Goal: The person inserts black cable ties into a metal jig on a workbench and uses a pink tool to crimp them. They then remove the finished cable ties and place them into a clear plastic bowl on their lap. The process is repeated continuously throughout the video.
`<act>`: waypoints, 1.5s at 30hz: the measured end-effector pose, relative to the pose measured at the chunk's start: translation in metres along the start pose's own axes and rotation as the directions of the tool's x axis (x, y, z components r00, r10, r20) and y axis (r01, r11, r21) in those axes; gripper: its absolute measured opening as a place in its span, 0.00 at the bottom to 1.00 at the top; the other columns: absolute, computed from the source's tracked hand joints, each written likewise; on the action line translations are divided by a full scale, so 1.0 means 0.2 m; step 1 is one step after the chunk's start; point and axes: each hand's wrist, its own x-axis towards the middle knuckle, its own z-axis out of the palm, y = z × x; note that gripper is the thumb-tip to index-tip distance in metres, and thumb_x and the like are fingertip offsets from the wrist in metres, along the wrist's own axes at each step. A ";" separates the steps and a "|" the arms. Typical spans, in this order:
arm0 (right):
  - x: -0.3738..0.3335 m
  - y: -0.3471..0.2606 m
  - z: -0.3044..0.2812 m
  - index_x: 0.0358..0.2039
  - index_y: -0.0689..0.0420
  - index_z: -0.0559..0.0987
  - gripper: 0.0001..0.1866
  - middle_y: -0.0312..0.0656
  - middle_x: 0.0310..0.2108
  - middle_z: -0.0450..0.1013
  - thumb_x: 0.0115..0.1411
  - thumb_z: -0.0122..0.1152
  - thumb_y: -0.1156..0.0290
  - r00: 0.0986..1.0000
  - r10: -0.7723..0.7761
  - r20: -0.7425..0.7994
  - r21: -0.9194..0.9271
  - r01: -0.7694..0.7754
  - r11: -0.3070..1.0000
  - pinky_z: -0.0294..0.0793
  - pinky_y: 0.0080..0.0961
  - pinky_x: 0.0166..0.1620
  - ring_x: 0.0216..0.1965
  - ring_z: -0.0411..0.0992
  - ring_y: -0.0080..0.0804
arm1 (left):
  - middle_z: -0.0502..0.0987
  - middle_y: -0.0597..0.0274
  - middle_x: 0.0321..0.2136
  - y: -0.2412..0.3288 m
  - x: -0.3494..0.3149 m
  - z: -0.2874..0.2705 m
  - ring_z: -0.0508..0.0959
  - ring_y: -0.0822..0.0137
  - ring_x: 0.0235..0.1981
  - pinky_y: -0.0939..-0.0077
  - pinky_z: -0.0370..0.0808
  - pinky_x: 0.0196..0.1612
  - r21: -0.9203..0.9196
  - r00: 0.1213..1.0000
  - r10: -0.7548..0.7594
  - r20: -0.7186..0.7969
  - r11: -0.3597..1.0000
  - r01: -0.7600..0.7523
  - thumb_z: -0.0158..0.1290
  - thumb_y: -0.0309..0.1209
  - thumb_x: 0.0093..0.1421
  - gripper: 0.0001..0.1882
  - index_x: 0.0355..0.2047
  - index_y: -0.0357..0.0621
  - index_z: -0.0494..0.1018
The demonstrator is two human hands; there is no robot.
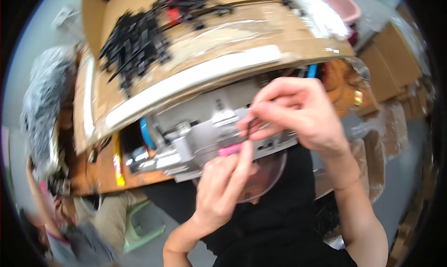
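Note:
My right hand [300, 115] is closed in a pinch on a thin black strip [250, 127] above a grey metal fixture [200, 139]. The strip's lower end comes down to the index fingertip of my left hand [219, 185]. That hand has its other fingers curled, and what they hold, if anything, is hidden. Beside its fingers lies a small bright pink piece [229, 149] at the fixture's front edge. Under my left hand, above my lap, part of a clear round bowl [272, 176] shows.
A large cardboard box [223, 39] covers the back, with a heap of black strips [135, 43] inside. A yellow tube-like thing [118, 162] lies on the wooden table [88, 174]. Another person [74, 234] sits at left by a green stool [144, 229]. Cartons [391, 62] stand at right.

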 end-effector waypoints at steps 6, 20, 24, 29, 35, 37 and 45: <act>0.02 0.03 -0.06 0.33 0.72 0.76 0.08 0.49 0.26 0.78 0.60 0.58 0.78 0.975 0.056 0.217 -0.008 -0.055 0.998 0.82 0.22 0.32 0.27 0.80 0.29 | 0.72 0.58 0.28 -0.03 -0.16 0.01 0.74 0.62 0.32 0.70 0.72 0.36 0.024 0.998 -0.059 0.008 0.998 0.059 0.64 0.18 0.42 0.34 0.53 0.30 0.72; -0.10 0.09 -0.16 0.30 0.74 0.75 0.07 0.53 0.24 0.78 0.56 0.57 0.81 0.927 -0.033 0.373 -0.051 0.056 0.997 0.83 0.24 0.28 0.24 0.80 0.35 | 0.74 0.54 0.31 0.04 -0.14 -0.06 0.73 0.61 0.28 0.71 0.71 0.32 -0.400 0.957 -0.108 0.269 0.891 0.213 0.61 0.28 0.57 0.24 0.53 0.31 0.72; -0.03 0.11 -0.11 0.29 0.71 0.77 0.06 0.48 0.25 0.79 0.57 0.59 0.79 0.906 0.008 0.424 -0.084 0.030 0.996 0.81 0.21 0.29 0.24 0.79 0.29 | 0.73 0.56 0.31 0.07 -0.18 -0.08 0.73 0.62 0.27 0.72 0.71 0.32 -0.488 0.957 -0.181 0.228 0.829 0.272 0.61 0.31 0.57 0.26 0.55 0.33 0.71; -0.14 0.05 -0.17 0.34 0.68 0.79 0.05 0.47 0.30 0.79 0.60 0.61 0.78 0.872 0.328 0.363 -0.144 -0.295 0.944 0.83 0.21 0.36 0.32 0.80 0.29 | 0.76 0.55 0.32 0.15 -0.16 -0.06 0.75 0.61 0.32 0.71 0.73 0.36 -0.550 0.935 -0.144 0.323 0.776 0.309 0.67 0.20 0.36 0.34 0.49 0.29 0.74; -0.12 0.13 -0.07 0.43 0.66 0.79 0.11 0.46 0.28 0.80 0.60 0.61 0.76 0.966 0.120 0.230 -0.328 -0.039 0.944 0.81 0.20 0.36 0.31 0.79 0.25 | 0.74 0.59 0.29 0.22 -0.20 -0.09 0.73 0.62 0.30 0.70 0.70 0.35 -0.261 0.931 -0.270 0.245 0.907 0.332 0.67 0.23 0.41 0.34 0.52 0.29 0.72; -0.11 0.18 -0.04 0.44 0.65 0.78 0.11 0.45 0.31 0.79 0.62 0.59 0.76 0.996 -0.071 -0.048 -0.341 0.050 0.939 0.80 0.20 0.39 0.34 0.79 0.25 | 0.71 0.56 0.33 0.17 -0.24 -0.03 0.70 0.60 0.33 0.68 0.70 0.38 -0.110 0.938 -0.284 0.199 0.944 0.310 0.64 0.18 0.43 0.39 0.58 0.29 0.65; -0.22 0.18 -0.03 0.38 0.69 0.79 0.08 0.48 0.32 0.79 0.64 0.55 0.78 0.934 -0.298 -0.199 -0.381 0.206 0.901 0.81 0.23 0.37 0.33 0.80 0.31 | 0.68 0.55 0.34 0.10 -0.23 0.18 0.69 0.57 0.35 0.65 0.69 0.40 0.223 0.897 -0.381 0.223 0.916 0.334 0.61 0.20 0.49 0.39 0.62 0.29 0.59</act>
